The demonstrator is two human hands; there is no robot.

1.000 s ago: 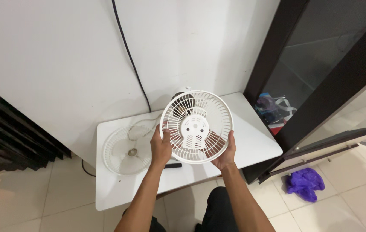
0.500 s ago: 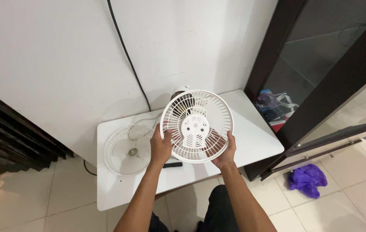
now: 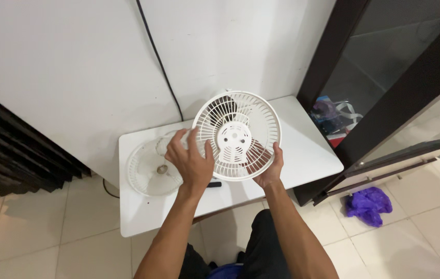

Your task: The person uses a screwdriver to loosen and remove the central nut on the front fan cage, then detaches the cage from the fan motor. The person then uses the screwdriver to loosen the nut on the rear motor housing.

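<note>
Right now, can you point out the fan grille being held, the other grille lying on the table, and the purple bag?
held fan grille (image 3: 234, 138): head view, its central hub.
flat grille (image 3: 147, 175): head view, its spokes.
purple bag (image 3: 367, 206): head view, its crumpled middle.
</note>
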